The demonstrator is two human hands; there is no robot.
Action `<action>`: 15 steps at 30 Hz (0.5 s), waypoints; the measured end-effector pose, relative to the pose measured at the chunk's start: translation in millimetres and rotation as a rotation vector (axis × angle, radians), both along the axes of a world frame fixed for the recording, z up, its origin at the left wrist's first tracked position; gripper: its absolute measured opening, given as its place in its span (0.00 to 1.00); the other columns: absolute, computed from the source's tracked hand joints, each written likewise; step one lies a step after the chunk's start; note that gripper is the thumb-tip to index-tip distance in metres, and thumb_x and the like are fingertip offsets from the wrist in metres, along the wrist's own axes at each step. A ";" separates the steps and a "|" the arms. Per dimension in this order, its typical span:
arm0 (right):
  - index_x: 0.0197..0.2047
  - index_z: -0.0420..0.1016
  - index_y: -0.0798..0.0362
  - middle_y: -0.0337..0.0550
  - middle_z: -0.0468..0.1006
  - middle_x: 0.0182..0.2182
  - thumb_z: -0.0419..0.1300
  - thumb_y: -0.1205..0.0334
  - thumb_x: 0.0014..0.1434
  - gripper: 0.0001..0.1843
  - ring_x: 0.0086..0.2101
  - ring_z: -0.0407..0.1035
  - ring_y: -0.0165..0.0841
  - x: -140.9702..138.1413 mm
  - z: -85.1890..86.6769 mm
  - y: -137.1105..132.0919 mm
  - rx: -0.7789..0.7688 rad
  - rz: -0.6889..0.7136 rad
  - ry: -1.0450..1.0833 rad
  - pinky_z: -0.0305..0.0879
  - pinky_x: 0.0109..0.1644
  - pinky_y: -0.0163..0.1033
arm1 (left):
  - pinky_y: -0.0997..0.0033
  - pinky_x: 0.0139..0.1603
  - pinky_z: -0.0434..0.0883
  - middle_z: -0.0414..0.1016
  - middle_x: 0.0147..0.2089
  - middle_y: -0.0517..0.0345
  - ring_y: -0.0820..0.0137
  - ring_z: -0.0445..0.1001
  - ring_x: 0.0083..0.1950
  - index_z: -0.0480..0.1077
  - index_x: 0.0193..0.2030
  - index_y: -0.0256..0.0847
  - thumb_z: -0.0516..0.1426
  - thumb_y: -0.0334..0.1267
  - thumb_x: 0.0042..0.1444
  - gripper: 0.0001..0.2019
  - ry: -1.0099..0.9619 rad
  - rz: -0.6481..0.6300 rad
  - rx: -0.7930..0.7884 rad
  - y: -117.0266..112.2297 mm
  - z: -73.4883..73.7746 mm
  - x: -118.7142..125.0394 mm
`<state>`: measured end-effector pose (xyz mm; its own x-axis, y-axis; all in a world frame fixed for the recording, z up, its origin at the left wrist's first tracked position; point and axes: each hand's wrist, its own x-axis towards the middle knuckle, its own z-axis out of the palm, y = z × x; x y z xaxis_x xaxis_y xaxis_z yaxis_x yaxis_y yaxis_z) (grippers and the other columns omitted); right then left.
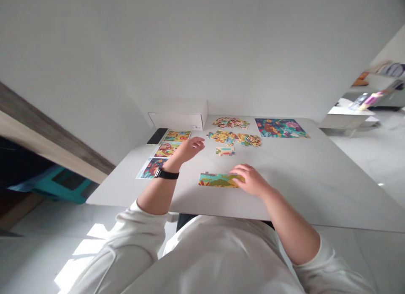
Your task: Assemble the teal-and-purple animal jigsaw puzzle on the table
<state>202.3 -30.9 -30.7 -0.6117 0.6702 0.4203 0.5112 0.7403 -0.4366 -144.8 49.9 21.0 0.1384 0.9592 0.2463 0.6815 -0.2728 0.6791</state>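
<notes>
A partly assembled jigsaw strip (218, 180) in green, yellow and teal lies near the table's front edge. My right hand (251, 180) rests over its right end, fingers spread and touching it, hiding that part. My left hand (190, 149), with a black watch on the wrist, is over the table beside the picture sheets, fingers loosely bent with nothing visible in them. Just beyond the strip lie a few pale puzzle pieces (225, 151). Farther back are a heap of yellow and orange pieces (223, 137), another heap (249, 140) beside it, and a reddish heap (230, 122).
A finished-looking dark blue puzzle (281, 128) lies at the back right. Three printed pictures (153, 168) line the left side, next to a dark phone (157, 136). Against the wall stands a white box (177, 119). A teal stool (63, 184) is on the floor at left.
</notes>
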 end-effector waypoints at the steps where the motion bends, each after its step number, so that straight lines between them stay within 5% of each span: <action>1: 0.57 0.83 0.45 0.48 0.86 0.52 0.64 0.68 0.68 0.16 0.52 0.80 0.44 1.0 0.9 0.0 0.001 -0.021 0.016 0.76 0.59 0.53 | 0.66 0.53 0.79 0.88 0.49 0.50 0.63 0.84 0.49 0.82 0.58 0.41 0.63 0.46 0.63 0.20 -0.028 0.045 0.011 14.1 2.2 -2.5; 6: 0.66 0.75 0.44 0.45 0.87 0.48 0.62 0.67 0.70 0.23 0.48 0.82 0.42 2.2 4.8 -4.0 0.012 -0.082 0.118 0.77 0.56 0.51 | 0.67 0.51 0.78 0.88 0.50 0.48 0.63 0.84 0.47 0.81 0.60 0.39 0.62 0.44 0.64 0.21 -0.032 0.221 0.012 72.1 2.7 -9.8; 12: 0.69 0.71 0.44 0.42 0.88 0.43 0.57 0.63 0.75 0.21 0.44 0.83 0.41 -0.1 13.0 -12.2 0.084 -0.147 0.229 0.76 0.56 0.49 | 0.66 0.58 0.76 0.86 0.58 0.45 0.60 0.84 0.55 0.79 0.66 0.39 0.55 0.40 0.70 0.22 0.379 0.086 -0.088 129.6 -10.8 3.2; 15: 0.69 0.71 0.43 0.43 0.87 0.41 0.57 0.61 0.75 0.21 0.43 0.82 0.42 0.6 16.3 -14.8 0.071 -0.181 0.251 0.77 0.55 0.51 | 0.64 0.66 0.73 0.83 0.65 0.43 0.57 0.81 0.63 0.77 0.68 0.40 0.59 0.39 0.67 0.24 0.495 0.009 -0.108 153.8 -16.6 12.1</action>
<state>202.9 -45.8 -14.4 -0.3567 0.7223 0.5926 0.5205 0.6803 -0.5159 -132.7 203.7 4.5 0.2054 0.9773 0.0522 0.9308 -0.2115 0.2981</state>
